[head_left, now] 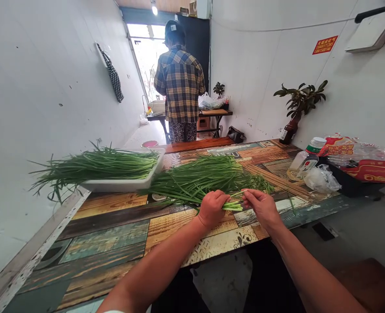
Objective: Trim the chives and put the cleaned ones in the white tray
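My left hand (212, 207) is closed around a small bunch of garlic chives (234, 206), whose pale stalk ends stick out to the right. At those ends my right hand (260, 208) pinches the tip of one thin stalk between thumb and forefinger. Just beyond both hands a loose pile of chives (202, 174) lies on the wood-patterned table (114, 234). More chives (123, 163) fill a white tray (114, 187) at the left, their leaves hanging over its far end. Short green trimmings (260, 181) lie right of the pile.
Thin wooden skewers (285, 186) lie behind my right hand. A plastic bottle (305, 161), a crumpled clear bag (323, 179) and red packaging (378, 169) stand on the right. A brown bottle (289, 129) holds a leafy plant. Beyond the table, a person in a plaid shirt (182, 82) faces away.
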### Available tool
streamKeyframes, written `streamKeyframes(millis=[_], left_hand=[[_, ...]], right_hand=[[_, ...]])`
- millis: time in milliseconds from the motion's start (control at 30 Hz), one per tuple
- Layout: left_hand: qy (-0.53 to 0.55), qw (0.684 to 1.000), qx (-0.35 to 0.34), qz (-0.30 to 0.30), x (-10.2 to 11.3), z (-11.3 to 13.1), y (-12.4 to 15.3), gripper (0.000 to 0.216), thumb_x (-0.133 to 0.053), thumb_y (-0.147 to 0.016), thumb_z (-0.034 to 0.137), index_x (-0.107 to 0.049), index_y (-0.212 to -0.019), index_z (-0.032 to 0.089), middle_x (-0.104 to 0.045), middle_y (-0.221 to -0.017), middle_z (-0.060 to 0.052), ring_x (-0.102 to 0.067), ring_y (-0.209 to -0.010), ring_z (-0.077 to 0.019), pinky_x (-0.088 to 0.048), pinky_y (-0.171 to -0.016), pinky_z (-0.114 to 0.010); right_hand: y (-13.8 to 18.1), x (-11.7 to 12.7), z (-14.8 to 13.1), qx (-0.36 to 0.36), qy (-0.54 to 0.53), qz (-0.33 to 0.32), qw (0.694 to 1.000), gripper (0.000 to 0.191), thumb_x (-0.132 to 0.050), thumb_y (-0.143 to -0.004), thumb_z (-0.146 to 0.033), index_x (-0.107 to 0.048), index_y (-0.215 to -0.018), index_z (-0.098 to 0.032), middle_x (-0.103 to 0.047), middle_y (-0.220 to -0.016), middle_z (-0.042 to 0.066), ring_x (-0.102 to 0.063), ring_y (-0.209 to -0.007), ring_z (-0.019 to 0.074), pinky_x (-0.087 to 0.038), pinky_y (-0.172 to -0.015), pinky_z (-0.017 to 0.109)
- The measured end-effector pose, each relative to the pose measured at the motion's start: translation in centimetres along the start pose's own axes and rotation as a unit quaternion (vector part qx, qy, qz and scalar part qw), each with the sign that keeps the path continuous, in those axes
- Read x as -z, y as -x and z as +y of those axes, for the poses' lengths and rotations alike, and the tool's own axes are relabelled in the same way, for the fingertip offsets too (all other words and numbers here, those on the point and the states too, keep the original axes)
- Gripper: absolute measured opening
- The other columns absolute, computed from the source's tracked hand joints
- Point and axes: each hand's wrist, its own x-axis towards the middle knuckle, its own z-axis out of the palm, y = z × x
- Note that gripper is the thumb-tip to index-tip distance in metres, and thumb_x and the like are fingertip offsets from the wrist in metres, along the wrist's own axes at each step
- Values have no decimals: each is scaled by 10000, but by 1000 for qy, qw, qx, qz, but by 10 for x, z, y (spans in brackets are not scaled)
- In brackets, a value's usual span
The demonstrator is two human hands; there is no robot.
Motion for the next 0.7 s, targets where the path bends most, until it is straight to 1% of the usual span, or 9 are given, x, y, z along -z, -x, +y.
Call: streamKeyframes(millis=[100,200,267,333,433,533,600,633,700], left_hand=[[4,1000,-2,3,1,1,-1,222,-437,-910,243,-632,-847,157,-630,-732,-58,-591,-670,-155,-458,-612,-272],[12,1000,1,-4,3,2,-2,225,-431,-911,241,-631,-855,154,-633,-747,-64,-597,-684,-161,-464,-621,-277],[14,1000,2,-18,4,2,-2,224,-426,-911,237,-630,-864,157,-637,-762,-68,-599,-696,-164,-465,-628,-281],[11,999,6,-32,4,3,-2,224,-419,-909,230,-629,-874,160,-642,-774,-71,-600,-705,-168,-463,-631,-287],[6,999,15,-39,5,4,-1,215,-421,-896,215,-630,-889,165,-646,-781,-71,-603,-717,-173,-462,-640,-294],[15,1000,9,-22,6,3,-2,186,-469,-863,236,-630,-930,172,-658,-804,-73,-606,-711,-177,-465,-637,-297],[32,999,15,10,9,1,-5,196,-480,-856,245,-624,-974,181,-668,-835,-75,-609,-722,-175,-468,-646,-294],[45,998,28,33,11,-1,-7,199,-473,-863,245,-620,-984,186,-670,-845,-73,-610,-730,-171,-469,-655,-289],[76,991,78,79,17,-5,-12,189,-453,-882,252,-612,-965,194,-668,-836,-59,-605,-731,-158,-468,-670,-275]], right_hand=[[0,2,3,23,23,-4,999,381,-780,-591,-471,-702,-803,-164,-643,-640,10,-546,-547,114,-465,-515,254],[-1,8,6,59,83,-26,994,348,-721,-670,-482,-698,-828,-174,-645,-665,17,-556,-577,129,-480,-555,274],[-3,14,6,101,148,-35,983,317,-678,-723,-470,-699,-860,-185,-663,-720,31,-574,-626,147,-488,-599,290],[-7,22,4,153,219,-37,963,292,-638,-764,-455,-701,-881,-196,-684,-818,52,-599,-713,172,-490,-659,308],[-14,32,-1,198,289,-14,937,303,-593,-785,-467,-702,-871,-198,-690,-883,65,-611,-775,197,-483,-698,325],[-19,36,-5,182,348,34,919,337,-576,-770,-508,-690,-752,-191,-671,-738,56,-593,-666,199,-471,-641,335],[-18,33,-5,188,412,37,891,347,-552,-784,-502,-675,-679,-195,-648,-674,60,-588,-650,212,-467,-643,350],[-16,30,-5,207,443,24,872,340,-520,-811,-472,-685,-697,-197,-655,-702,72,-600,-693,227,-470,-674,362],[-11,19,-5,266,494,-27,827,331,-422,-865,-355,-709,-906,-194,-683,-910,102,-609,-892,256,-462,-808,390]])
